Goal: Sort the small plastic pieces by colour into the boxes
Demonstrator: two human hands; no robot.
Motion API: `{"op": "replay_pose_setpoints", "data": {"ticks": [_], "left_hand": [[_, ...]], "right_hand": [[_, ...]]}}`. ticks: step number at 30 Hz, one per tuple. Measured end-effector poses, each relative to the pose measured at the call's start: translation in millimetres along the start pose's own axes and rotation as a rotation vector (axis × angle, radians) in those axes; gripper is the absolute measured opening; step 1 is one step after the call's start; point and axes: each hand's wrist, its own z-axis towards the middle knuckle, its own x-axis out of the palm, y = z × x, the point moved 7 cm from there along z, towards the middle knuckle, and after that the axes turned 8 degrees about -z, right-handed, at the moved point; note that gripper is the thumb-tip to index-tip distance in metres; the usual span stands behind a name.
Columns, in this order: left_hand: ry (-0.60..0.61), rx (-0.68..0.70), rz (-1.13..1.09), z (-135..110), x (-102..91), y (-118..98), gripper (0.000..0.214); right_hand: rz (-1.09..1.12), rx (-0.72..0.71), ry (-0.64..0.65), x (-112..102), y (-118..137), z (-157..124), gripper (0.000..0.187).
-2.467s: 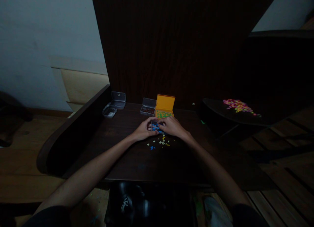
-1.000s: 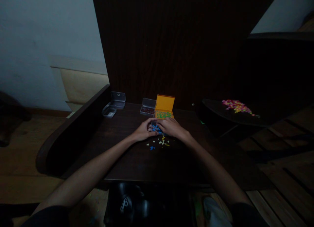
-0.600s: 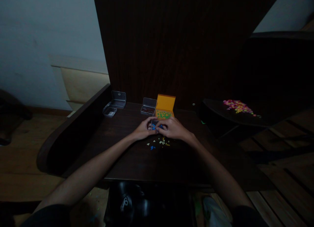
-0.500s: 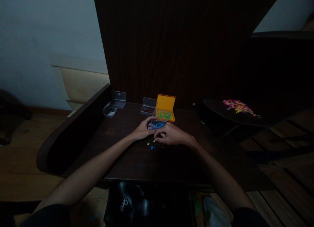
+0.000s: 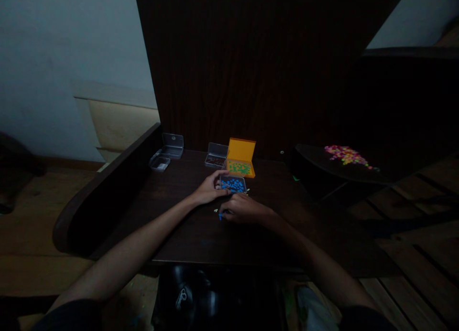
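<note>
A small clear box of blue beads (image 5: pixel 233 184) lies on the dark wooden table (image 5: pixel 186 230). My left hand (image 5: pixel 208 189) rests against the box's left side, fingers curled on its edge. Just in front of the box, my right hand (image 5: pixel 239 210) lies knuckles up over the loose small beads (image 5: pixel 216 210), fingertips pinched at a blue bead (image 5: pixel 220 217). Whether the bead is off the table is hidden. Behind the blue box stands an open orange box (image 5: pixel 241 162) with green beads in it.
A clear box with dark beads (image 5: pixel 216 155) sits left of the orange box. Two more clear boxes (image 5: pixel 167 152) lie at the table's back left. A heap of bright mixed beads (image 5: pixel 344 154) lies on a dark raised surface at the right.
My right hand has left the blue bead box and moved back toward me onto the loose beads. The box of blue beads now shows uncovered. My left hand has stayed at its side.
</note>
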Motion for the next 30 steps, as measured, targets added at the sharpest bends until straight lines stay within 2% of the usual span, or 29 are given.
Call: {"op": "replay_pose_setpoints", "data": {"ticks": [3,6,9,12,17,20,23,26,30], "left_hand": [[-0.009,0.000,-0.006,0,0.0,-2,0.071],[-0.009,0.013,-0.020,0,0.3,-4,0.070],[-0.011,0.005,-0.030,0,0.5,-2,0.070],[-0.007,-0.013,-0.046,-1,1.7,0,0.069],[-0.010,-0.017,-0.058,-1,1.7,0,0.071],[-0.034,-0.010,-0.044,0,-1.2,0,0.072],[-0.060,-0.001,-0.003,1,-4.3,1,0.072],[-0.106,0.017,0.025,2,-9.0,1,0.071],[-0.161,0.049,0.039,4,-16.1,0,0.070]], "right_hand": [[0.000,0.007,-0.034,-7,-2,-4,0.020],[0.075,0.040,-0.122,-29,-13,-10,0.018],[0.092,0.186,-0.216,-51,-36,-15,0.017],[0.059,0.276,-0.246,-59,-51,-14,0.017],[0.050,0.334,-0.255,-56,-57,-12,0.017],[0.111,0.273,-0.217,-53,-52,-16,0.018],[0.132,0.195,-0.119,-44,-47,-19,0.017],[0.023,0.227,-0.038,-34,-50,-20,0.018],[-0.115,0.317,0.005,-21,-58,-18,0.026]]}}
